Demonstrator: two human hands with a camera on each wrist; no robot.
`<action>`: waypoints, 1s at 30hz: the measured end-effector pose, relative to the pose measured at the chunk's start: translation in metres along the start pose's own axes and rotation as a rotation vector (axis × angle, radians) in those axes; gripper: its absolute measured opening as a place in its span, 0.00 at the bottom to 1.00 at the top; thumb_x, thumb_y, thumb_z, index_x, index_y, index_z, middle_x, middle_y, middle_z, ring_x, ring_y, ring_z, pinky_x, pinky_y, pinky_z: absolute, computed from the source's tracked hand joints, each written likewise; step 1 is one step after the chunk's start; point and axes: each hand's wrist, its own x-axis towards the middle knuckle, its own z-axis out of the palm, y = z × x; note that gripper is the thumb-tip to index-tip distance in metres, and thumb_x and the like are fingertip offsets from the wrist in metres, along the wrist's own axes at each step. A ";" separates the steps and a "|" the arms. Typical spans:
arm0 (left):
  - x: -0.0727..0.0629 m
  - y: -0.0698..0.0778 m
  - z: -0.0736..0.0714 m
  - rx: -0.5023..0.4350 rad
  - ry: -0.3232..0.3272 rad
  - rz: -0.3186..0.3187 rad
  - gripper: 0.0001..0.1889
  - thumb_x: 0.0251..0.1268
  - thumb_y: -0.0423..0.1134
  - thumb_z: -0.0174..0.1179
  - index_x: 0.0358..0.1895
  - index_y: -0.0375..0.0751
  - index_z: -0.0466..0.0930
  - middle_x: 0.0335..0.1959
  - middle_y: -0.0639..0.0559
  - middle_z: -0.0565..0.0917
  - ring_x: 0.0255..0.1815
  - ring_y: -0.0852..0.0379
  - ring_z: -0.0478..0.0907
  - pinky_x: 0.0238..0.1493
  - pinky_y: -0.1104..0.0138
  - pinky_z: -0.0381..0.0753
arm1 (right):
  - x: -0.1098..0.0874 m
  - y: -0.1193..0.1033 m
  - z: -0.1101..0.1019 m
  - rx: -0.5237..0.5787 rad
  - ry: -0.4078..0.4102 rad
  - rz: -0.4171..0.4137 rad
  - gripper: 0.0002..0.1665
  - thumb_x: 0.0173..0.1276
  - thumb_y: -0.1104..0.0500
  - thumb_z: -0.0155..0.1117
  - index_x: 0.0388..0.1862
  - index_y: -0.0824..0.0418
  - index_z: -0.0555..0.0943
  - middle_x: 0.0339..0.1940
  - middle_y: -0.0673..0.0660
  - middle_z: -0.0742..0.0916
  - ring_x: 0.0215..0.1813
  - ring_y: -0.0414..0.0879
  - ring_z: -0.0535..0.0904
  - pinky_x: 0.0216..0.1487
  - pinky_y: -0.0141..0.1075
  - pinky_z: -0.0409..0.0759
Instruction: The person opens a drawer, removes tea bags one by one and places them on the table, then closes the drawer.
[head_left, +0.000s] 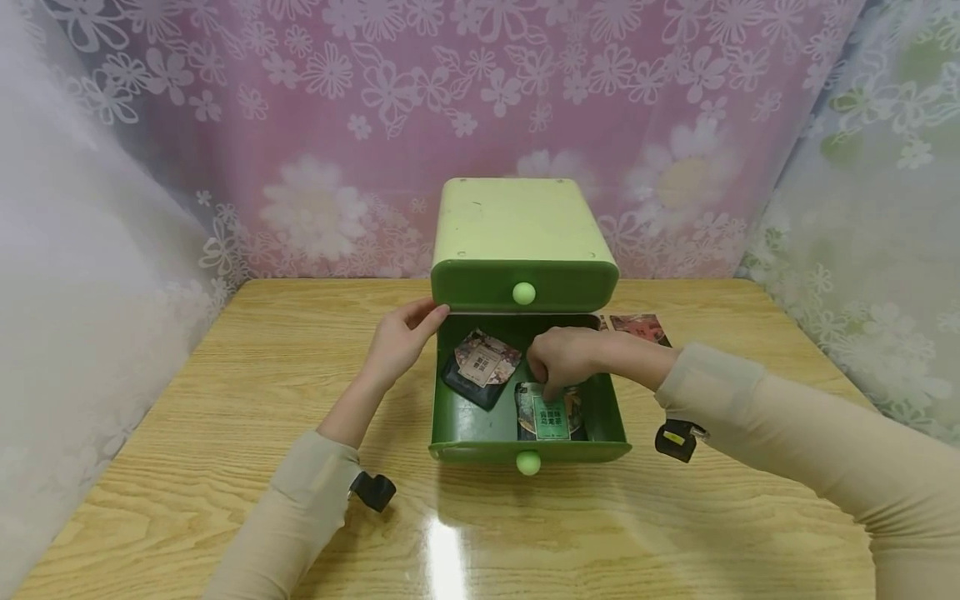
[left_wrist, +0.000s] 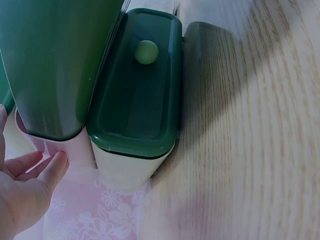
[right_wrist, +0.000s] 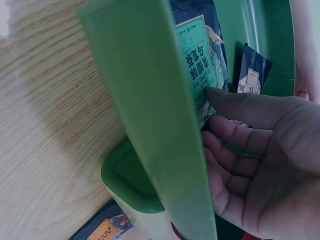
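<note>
A small drawer cabinet (head_left: pixel 517 221) with a pale yellow-green top stands on the table, its middle drawer (head_left: pixel 480 452) pulled out. Inside that drawer, toward the front right, is a tea packet (head_left: pixel 551 421) with a green label. My right hand (head_left: pixel 566 358) reaches in and pinches this packet's upper edge, the thumb on its labelled face in the right wrist view. Another dark packet (head_left: pixel 480 367) with a pinkish label lies tilted at the drawer's left. My left hand (head_left: pixel 401 342) touches the cabinet's left side, with fingertips against the pink shell (left_wrist: pixel 77 150) in the left wrist view.
Above the open drawer is a closed green drawer (head_left: pixel 480 285) with a round knob. A closed lower drawer (left_wrist: pixel 140 95) shows in the left wrist view. A reddish packet (head_left: pixel 637 327) lies on the table at the cabinet's right. Patterned curtains (head_left: pixel 465 100) hang behind.
</note>
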 end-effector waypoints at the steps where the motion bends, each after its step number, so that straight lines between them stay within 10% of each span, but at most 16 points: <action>1: 0.000 0.000 0.000 0.001 0.001 0.003 0.32 0.64 0.57 0.54 0.62 0.35 0.70 0.58 0.42 0.75 0.59 0.48 0.71 0.56 0.57 0.72 | 0.000 0.000 0.000 0.000 0.001 0.000 0.28 0.57 0.62 0.69 0.11 0.53 0.59 0.12 0.48 0.58 0.17 0.40 0.50 0.22 0.32 0.55; 30: -0.001 0.001 0.001 0.005 0.003 0.001 0.31 0.64 0.56 0.54 0.62 0.35 0.70 0.57 0.41 0.76 0.57 0.49 0.72 0.55 0.57 0.72 | -0.046 0.019 -0.010 0.144 0.083 -0.185 0.07 0.64 0.63 0.63 0.32 0.58 0.72 0.20 0.47 0.71 0.22 0.38 0.64 0.29 0.34 0.67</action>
